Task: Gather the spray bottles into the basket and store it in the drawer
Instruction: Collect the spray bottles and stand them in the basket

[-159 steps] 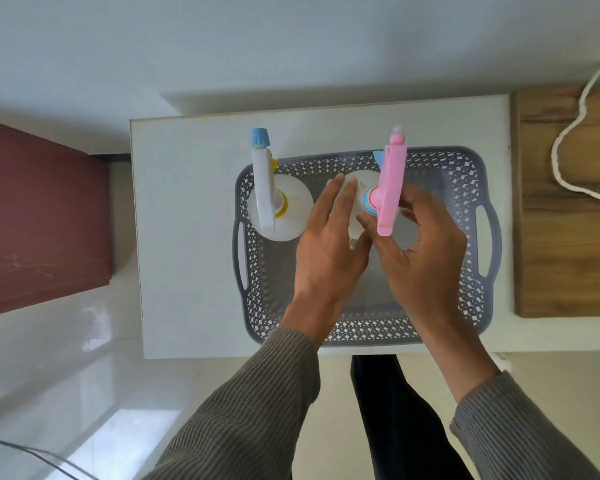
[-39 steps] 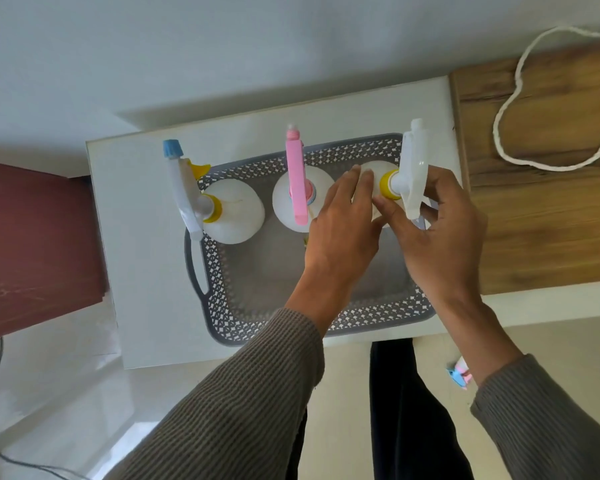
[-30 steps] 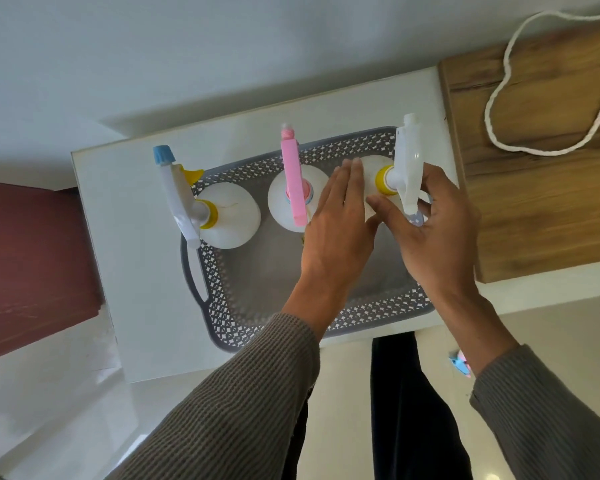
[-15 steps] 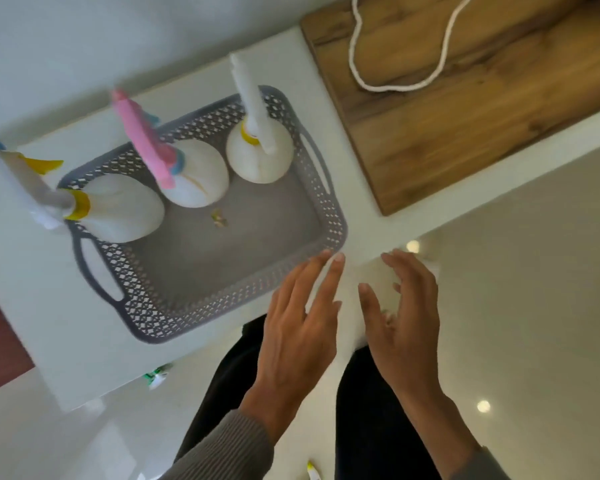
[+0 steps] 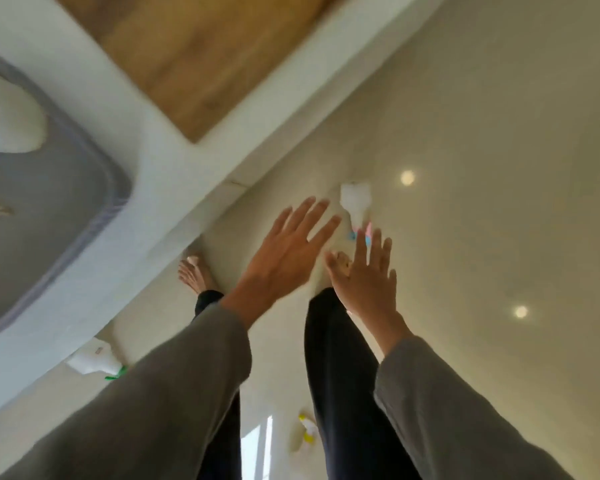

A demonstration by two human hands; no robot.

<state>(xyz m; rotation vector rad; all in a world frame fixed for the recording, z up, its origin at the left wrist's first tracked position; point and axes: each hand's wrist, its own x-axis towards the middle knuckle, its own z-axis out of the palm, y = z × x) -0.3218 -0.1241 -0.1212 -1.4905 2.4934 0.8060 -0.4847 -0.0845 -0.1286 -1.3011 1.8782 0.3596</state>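
The view is blurred and tilted down toward the floor. A white spray bottle with a pink and blue head (image 5: 356, 206) lies on the beige floor. My left hand (image 5: 288, 251) and my right hand (image 5: 364, 275) hover above it, both empty with fingers spread. My right fingertips overlap the bottle's head in the picture. The grey basket (image 5: 94, 223) sits on the white cabinet top at the left edge, with a white bottle body (image 5: 11, 123) inside it. Another white bottle with a green head (image 5: 94, 363) lies on the floor under the cabinet edge. A bottle with a yellow head (image 5: 305, 433) lies between my legs.
The white cabinet top (image 5: 146, 150) runs diagonally across the upper left, beside a wooden surface (image 5: 194, 46). My bare foot (image 5: 194, 275) and dark trouser legs stand on the glossy floor. Ceiling lights reflect on the floor at the right.
My head has swung down and right, so the basket slid to the left edge. Both hands left the basket and moved down toward the bottle on the floor.
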